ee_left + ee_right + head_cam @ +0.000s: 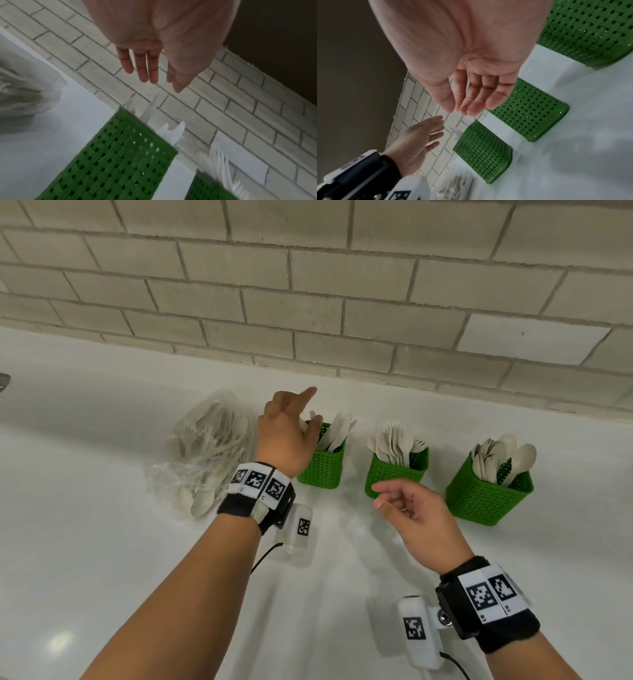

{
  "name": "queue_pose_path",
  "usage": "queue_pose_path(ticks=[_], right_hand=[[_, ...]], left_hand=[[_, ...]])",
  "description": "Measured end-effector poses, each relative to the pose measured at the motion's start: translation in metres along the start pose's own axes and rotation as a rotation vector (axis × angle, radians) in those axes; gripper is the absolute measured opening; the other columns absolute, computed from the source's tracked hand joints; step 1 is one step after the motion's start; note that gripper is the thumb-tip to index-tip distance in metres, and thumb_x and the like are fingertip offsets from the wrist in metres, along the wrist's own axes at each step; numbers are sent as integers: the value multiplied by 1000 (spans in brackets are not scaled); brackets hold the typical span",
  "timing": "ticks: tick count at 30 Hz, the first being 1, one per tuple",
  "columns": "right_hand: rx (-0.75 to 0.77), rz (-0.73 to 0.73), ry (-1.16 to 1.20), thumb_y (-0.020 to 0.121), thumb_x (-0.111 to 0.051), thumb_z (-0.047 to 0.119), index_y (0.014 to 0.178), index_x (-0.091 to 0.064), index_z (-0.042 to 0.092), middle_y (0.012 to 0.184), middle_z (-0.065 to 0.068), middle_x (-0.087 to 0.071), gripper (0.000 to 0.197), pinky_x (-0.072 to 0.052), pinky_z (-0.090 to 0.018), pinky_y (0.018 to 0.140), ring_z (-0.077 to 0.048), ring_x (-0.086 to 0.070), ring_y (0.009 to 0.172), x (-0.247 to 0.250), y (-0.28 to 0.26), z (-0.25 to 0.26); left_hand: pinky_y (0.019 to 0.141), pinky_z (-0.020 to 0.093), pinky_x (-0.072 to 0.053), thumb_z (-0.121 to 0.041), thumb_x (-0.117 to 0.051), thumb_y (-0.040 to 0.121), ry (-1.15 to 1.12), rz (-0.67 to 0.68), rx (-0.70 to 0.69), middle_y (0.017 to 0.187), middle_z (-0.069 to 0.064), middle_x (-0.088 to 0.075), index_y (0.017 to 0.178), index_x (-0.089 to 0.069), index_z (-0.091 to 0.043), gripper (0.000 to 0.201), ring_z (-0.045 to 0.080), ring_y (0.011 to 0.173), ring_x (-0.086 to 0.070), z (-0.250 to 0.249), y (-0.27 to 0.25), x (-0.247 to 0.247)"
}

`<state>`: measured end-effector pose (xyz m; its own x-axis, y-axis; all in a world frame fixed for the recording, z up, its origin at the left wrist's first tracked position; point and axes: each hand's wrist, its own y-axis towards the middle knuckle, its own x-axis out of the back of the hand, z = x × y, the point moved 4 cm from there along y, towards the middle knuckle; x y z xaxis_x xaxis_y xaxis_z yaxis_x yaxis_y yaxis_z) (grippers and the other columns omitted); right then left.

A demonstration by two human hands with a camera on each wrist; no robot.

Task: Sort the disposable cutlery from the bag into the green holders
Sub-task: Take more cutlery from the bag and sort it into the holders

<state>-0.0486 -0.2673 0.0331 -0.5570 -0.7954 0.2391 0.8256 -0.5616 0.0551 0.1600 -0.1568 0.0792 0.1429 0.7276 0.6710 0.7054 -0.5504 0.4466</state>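
Three green woven holders stand in a row on the white counter. The left holder (323,465) (120,159) (483,150) carries knives, the middle holder (394,470) (529,109) forks, the right holder (489,494) (594,27) spoons. A clear plastic bag (202,453) (22,86) of pale cutlery lies left of them. My left hand (291,422) (154,65) (423,135) hovers above the left holder's near rim, fingers straight and spread, holding nothing. In front of the middle holder my right hand (404,501) (471,94) hangs with loosely bent fingers, also empty.
A tiled wall (308,285) runs close behind the holders. The white counter (171,577) stretches toward me and to the left. A grey fixture (4,381) shows at the far left edge.
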Motion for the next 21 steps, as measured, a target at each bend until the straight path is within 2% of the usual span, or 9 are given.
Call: queue_pose_path(ticks=[3,6,10,13,15,17,19,21], right_hand=[[-5,39,-19,87,-66,3,101,-68,19,87,-1,-66,21,-47,-17,72,-8,-58,76,-5,0,0],[-20,85,-37,88,-66,4,100,-68,21,88,-1,-67,22,-48,-21,73,-13,-60,79,-14,0,0],[-74,168,-64,87,-67,9,100,-66,24,89,2,-69,20,-47,-20,70,-14,-62,80,-41,5,2],[-162,226,-43,88,-68,14,107,-63,22,97,-1,-69,21,-51,-27,72,-20,-66,89,-73,18,8],[-239,253,-8,89,-66,15,117,-57,16,105,-4,-66,29,-53,-30,74,-23,-65,96,-103,32,12],[-304,245,52,90,-66,16,126,-50,10,109,-7,-62,40,-53,-30,73,-22,-62,95,-138,50,17],[-381,207,116,90,-67,21,133,-42,7,108,-10,-57,52,-52,-30,72,-22,-59,95,-175,73,21],[-496,186,141,85,-71,36,143,-30,10,125,-12,-50,75,-54,-34,79,-25,-56,109,-209,95,21]], left_hand=[[100,46,-43,-35,-61,90,-46,-17,84,126,5,-50,127,-60,-25,38,27,114,-54,15,-8,24],[102,44,-42,-35,-71,83,148,7,270,133,11,-48,121,-63,-22,41,34,119,-51,47,-16,50],[111,48,-27,-47,-72,79,327,89,588,142,15,-38,131,-52,-21,61,38,129,-40,108,-32,84],[111,50,-28,-57,-71,77,349,104,719,145,15,-36,136,-45,-18,75,38,131,-39,147,-38,105],[109,51,-33,-64,-71,74,295,138,782,144,14,-37,139,-42,-18,85,38,127,-44,167,-37,115],[105,50,-40,-66,-73,72,155,157,814,144,14,-37,142,-37,-16,93,37,125,-47,187,-33,119],[100,43,-43,-57,-76,74,-22,152,820,146,15,-38,146,-33,-15,93,36,127,-48,204,-27,121],[97,40,-44,-48,-77,78,-211,159,848,142,16,-46,145,-36,-17,85,34,124,-51,216,-24,120]])
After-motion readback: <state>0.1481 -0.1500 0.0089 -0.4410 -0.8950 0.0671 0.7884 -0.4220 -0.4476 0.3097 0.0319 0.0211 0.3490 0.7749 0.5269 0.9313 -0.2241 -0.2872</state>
